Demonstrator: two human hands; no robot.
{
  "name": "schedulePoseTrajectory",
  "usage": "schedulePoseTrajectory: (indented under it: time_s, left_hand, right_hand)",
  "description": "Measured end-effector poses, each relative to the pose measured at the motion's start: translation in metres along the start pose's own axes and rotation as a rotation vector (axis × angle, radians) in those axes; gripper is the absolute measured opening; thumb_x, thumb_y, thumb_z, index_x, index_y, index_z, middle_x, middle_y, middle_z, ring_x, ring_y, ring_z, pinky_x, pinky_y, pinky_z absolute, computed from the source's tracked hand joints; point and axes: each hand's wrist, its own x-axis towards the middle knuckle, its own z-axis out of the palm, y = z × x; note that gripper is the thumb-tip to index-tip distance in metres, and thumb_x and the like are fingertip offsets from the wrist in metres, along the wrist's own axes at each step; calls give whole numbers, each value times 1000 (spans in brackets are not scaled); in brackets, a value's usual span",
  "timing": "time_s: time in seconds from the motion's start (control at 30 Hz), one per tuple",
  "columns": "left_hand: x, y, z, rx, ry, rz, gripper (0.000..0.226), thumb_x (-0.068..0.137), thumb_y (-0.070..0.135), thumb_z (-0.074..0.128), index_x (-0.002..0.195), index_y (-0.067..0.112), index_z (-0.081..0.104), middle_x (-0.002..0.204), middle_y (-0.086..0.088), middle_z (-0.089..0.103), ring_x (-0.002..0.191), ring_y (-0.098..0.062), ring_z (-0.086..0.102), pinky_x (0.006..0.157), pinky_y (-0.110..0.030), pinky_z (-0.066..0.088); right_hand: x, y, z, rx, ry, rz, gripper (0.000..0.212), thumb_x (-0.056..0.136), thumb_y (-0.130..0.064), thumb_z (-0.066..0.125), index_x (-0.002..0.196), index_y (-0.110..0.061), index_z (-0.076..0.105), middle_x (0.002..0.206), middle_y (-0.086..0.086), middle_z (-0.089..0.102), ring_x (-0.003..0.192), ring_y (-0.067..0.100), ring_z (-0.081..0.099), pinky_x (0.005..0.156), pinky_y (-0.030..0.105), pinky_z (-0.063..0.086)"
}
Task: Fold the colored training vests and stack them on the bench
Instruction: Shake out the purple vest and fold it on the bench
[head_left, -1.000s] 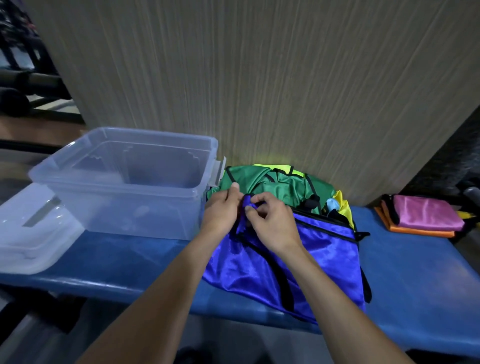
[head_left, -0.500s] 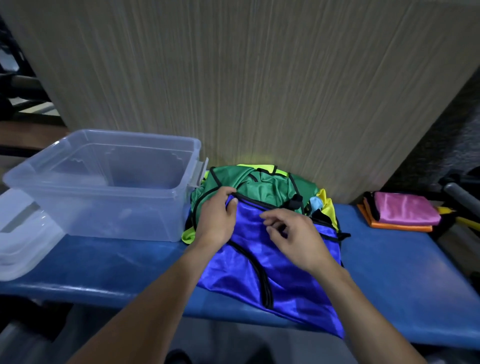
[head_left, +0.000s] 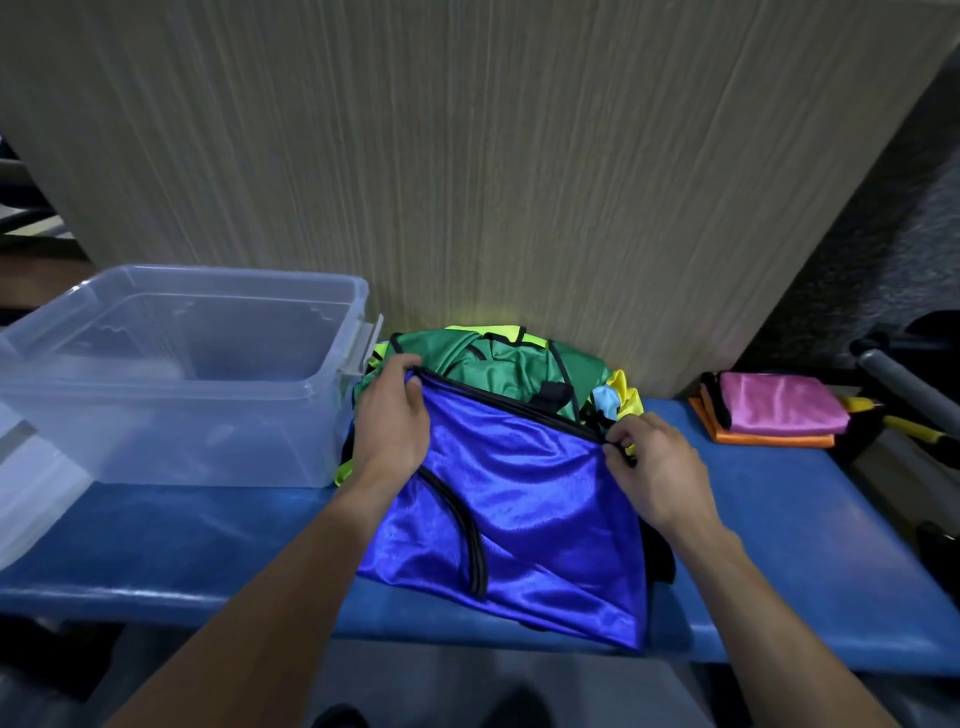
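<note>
blue vest (head_left: 524, 499) spread on blue bench (head_left: 810, 545), partly over green/yellow vest pile (head_left: 498, 358) by the wall. left hand (head_left: 389, 421) pinches its top-left corner, right hand (head_left: 654, 467) pinches top-right black trim. folded pink-on-orange stack (head_left: 774, 413) at far right, clear bin (head_left: 176, 374) left

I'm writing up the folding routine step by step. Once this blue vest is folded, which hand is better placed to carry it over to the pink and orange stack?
Probably the right hand: it grips the blue vest at the corner nearer the folded stack at the bench's right end. The left hand holds the corner beside the bin.
</note>
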Motion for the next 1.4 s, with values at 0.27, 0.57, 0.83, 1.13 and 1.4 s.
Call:
schedulePoseTrajectory:
  time_s: [0.27,0.57,0.83,1.13,1.4]
  left_hand:
    - [1,-7,4,36,-33,-43,32,108,18,40,137,17,55,92,0,62,72,-5,51,76,-28,40]
    - [10,-17,8,161,-64,78,34,108,13,40,138,11,58,121,-16,65,108,-33,61,94,-43,51]
    - [5,-18,10,251,-120,85,42,108,13,41,150,11,45,138,-16,52,127,-32,51,103,-31,38]
    - [-56,36,-7,238,-250,546,27,98,21,56,125,21,55,123,6,47,113,-14,44,99,-38,44]
    - [-87,25,2,396,-638,895,30,95,51,59,121,37,64,121,15,48,116,-11,38,102,-35,34]
  right_hand:
    - [14,22,-2,533,-108,93,14,98,-8,63,88,-18,63,79,-6,65,61,2,55,58,15,40]
    - [26,25,7,677,-277,187,32,109,-30,41,93,-19,67,95,-1,66,88,15,61,75,30,47]
    - [18,23,14,290,-38,127,20,101,-47,51,100,-33,65,101,-12,61,111,23,50,94,46,35]
    - [-14,26,-8,284,-117,424,49,93,-54,63,100,-5,66,94,12,71,93,33,67,76,41,54]
    - [-22,10,-4,606,-299,694,47,88,-54,72,88,-7,66,77,10,62,67,23,57,54,32,45]
